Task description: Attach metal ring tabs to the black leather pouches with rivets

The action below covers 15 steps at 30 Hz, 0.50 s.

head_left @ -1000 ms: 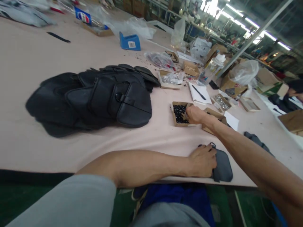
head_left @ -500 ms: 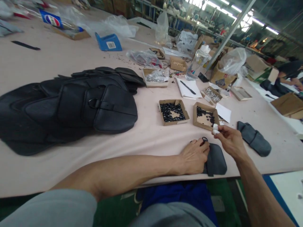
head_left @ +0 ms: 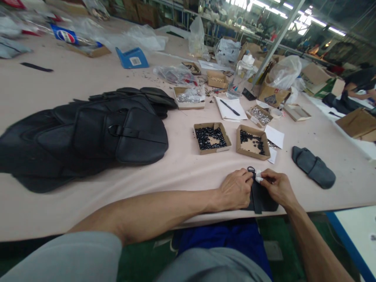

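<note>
My left hand (head_left: 236, 188) is closed on a black leather piece (head_left: 266, 201) at the table's front edge. A strap (head_left: 257, 197) crosses this piece, and a black D-shaped ring (head_left: 251, 169) stands up at its far end by my fingertips. My right hand (head_left: 277, 188) has white wraps (head_left: 259, 176) on its thumb and index finger. Those two fingers pinch together right beside the ring; whatever is between them is too small to make out. Beyond my hands are two cardboard trays, the left tray (head_left: 216, 150) and the right tray (head_left: 252, 154), with small black metal parts.
A pile of black leather pieces (head_left: 141, 137) covers the table's left side. A folded dark leather piece (head_left: 313, 167) lies to the right. Farther back are a pen (head_left: 230, 107) on paper, a clear bottle (head_left: 236, 80), a blue box (head_left: 132, 58) and a tray of silver parts (head_left: 260, 116).
My right hand has moved left and down from the right tray's near corner to the ring. My left hand remains on the leather piece, its fingers now nearer the ring. The view has shifted slightly.
</note>
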### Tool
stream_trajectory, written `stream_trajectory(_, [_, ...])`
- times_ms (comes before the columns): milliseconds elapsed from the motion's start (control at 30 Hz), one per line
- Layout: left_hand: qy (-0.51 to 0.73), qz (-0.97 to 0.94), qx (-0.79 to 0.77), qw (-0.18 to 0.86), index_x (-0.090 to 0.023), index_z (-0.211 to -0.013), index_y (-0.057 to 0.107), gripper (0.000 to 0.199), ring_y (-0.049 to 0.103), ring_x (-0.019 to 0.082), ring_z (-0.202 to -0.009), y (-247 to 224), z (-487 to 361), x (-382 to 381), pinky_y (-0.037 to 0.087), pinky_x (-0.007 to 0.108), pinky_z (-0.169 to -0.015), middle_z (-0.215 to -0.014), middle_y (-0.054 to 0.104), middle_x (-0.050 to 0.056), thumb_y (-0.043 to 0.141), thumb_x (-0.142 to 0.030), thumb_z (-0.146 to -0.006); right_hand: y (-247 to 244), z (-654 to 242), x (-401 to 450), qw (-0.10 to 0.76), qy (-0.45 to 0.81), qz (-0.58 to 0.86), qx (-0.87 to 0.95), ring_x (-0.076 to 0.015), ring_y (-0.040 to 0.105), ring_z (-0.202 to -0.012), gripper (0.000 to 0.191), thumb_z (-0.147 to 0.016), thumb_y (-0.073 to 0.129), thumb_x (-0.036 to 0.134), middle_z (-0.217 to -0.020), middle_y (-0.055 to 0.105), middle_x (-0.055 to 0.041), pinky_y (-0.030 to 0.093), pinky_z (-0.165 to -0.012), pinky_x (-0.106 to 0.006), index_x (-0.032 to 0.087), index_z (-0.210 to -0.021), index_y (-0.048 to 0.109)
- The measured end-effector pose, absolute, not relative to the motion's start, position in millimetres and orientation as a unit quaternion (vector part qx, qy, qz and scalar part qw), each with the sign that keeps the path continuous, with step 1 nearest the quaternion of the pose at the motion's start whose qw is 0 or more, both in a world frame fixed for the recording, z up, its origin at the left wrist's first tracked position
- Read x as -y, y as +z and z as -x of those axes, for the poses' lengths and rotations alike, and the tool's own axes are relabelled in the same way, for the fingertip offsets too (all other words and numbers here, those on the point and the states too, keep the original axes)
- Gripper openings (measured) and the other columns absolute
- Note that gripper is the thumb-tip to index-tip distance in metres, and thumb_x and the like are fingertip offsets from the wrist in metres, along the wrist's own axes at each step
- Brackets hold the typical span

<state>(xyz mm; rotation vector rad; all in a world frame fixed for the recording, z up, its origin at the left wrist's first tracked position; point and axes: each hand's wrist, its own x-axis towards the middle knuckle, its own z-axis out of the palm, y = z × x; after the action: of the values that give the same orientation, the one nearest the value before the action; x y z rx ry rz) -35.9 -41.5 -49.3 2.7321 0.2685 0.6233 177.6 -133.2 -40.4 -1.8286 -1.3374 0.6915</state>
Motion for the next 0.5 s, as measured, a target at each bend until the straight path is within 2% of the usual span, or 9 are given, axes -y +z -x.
stream_trajectory(200, [0.226, -0.955, -0.105, 0.159, -0.008, -0.109, 0.064, 0.031, 0.053, 0.029, -0.107, -48, 36, 43, 0.048, 0.042, -0.094, -0.113, 0.06, 0.016, 0.059, -0.029, -0.088, -40, -174, 127, 0.367, 0.27, 0.718, 0.526, -0.0155, 0.048, -0.069, 0.019, -0.082, 0.076, 0.035, -0.08, 0.057, 0.0001, 0.036, -0.062, -0.029, 0.018, -0.084, 0.071])
stream_trajectory(367, [0.218, -0.957, -0.108, 0.159, -0.008, -0.11, 0.064, 0.031, 0.053, 0.028, -0.106, -44, 39, 44, 0.048, 0.041, -0.093, -0.113, 0.06, 0.016, 0.061, -0.028, -0.086, -42, -176, 123, 0.354, 0.28, 0.726, 0.519, -0.0168, 0.052, -0.072, 0.018, -0.078, 0.075, 0.034, -0.081, 0.064, -0.0022, 0.038, -0.063, -0.029, 0.017, -0.08, 0.07])
stream_trajectory(500, [0.212, -0.959, -0.107, 0.155, -0.007, -0.114, 0.063, 0.034, 0.052, 0.029, -0.108, -40, 41, 44, 0.048, 0.041, -0.094, -0.114, 0.06, 0.017, 0.06, -0.027, -0.086, -37, -176, 117, 0.323, 0.305, 0.757, 0.479, -0.0159, 0.05, -0.063, 0.018, -0.071, 0.075, 0.032, -0.069, 0.061, -0.0002, 0.036, -0.057, -0.028, 0.016, -0.078, 0.07])
